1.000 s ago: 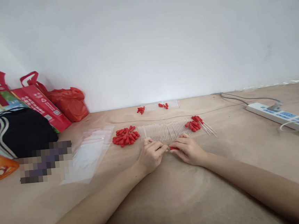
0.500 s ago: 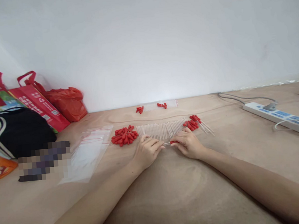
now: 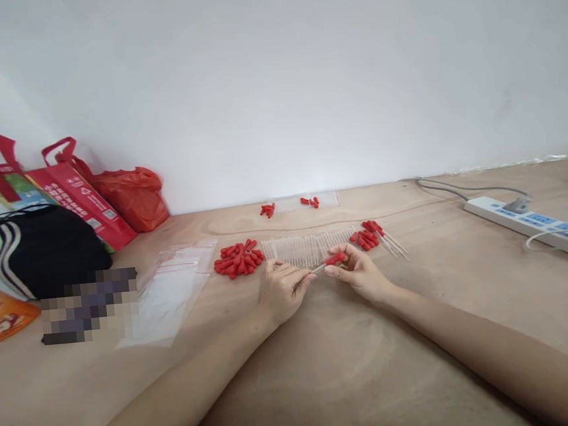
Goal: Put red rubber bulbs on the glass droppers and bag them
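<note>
A thin clear tube with a red rubber bulb on its right end is between my hands. The fingers of my left hand are pinched on the tube's left end. My right hand has its thumb and fingers around the red bulb. Behind them lies a row of thin clear tubes. A pile of red bulbs sits left of the row. At its right end are more red bulbs and a few tubes with red ends.
Clear zip bags lie on the left of the wooden table. A black bag, red bags and an orange packet stand farther left. Near the wall is a small bag with red bulbs. A power strip lies right.
The fingers of my right hand have loosened and lifted a little, so more of the red bulb shows. The tube now tilts up to the right. The whole view has shifted slightly.
</note>
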The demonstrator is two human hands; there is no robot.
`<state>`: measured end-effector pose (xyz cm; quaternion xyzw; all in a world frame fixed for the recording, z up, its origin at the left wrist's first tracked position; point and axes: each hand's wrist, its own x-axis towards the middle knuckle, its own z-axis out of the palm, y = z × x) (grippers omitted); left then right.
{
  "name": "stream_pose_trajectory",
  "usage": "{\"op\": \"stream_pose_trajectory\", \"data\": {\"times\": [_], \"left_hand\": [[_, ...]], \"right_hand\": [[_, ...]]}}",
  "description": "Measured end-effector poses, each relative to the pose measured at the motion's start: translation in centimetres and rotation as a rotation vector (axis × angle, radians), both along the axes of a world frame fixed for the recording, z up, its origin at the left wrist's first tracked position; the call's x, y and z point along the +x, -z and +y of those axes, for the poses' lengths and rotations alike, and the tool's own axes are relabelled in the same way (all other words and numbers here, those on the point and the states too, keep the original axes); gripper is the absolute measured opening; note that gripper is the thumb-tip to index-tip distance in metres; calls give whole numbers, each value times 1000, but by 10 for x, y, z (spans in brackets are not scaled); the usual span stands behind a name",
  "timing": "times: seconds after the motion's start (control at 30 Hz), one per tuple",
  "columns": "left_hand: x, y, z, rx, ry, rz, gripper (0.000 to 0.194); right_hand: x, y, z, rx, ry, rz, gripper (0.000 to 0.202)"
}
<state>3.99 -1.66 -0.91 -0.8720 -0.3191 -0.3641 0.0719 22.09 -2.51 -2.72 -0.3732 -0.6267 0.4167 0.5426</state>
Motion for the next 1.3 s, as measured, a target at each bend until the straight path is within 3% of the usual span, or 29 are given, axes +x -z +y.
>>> {"op": "stream_pose_trajectory", "data": {"times": [0.13, 0.2, 0.4, 0.47, 0.57, 0.77, 1.03, 1.1, 1.3], "left_hand": [[2, 0, -1, -50, 47, -34, 24], [0, -1, -2, -79, 65, -33, 22], [0, 1, -1, -115, 26, 33, 20], [1, 2, 0, -107, 22, 57, 17], [2, 4, 2, -102, 19, 62, 17], [2, 4, 1, -109, 20, 58, 17], [1, 4, 1, -109, 15, 80, 17], [1, 4, 2, -116, 18, 84, 16], [1, 6, 2, -133, 10, 102, 16]], "right_hand": [[-9, -2, 1, -62, -20, 141, 29], [-2, -10, 8, -60, 44, 119, 31], [74, -39, 44, -70, 507, -235, 45], [99, -38, 51, -118, 703, -461, 41], [117, -25, 55, -199, 822, -659, 36], [117, -4, 60, -249, 824, -779, 35], [119, 1, 61, -189, 852, -867, 33], [113, -1, 59, -117, 834, -877, 30], [83, -3, 56, 215, 581, -1050, 28]]}}
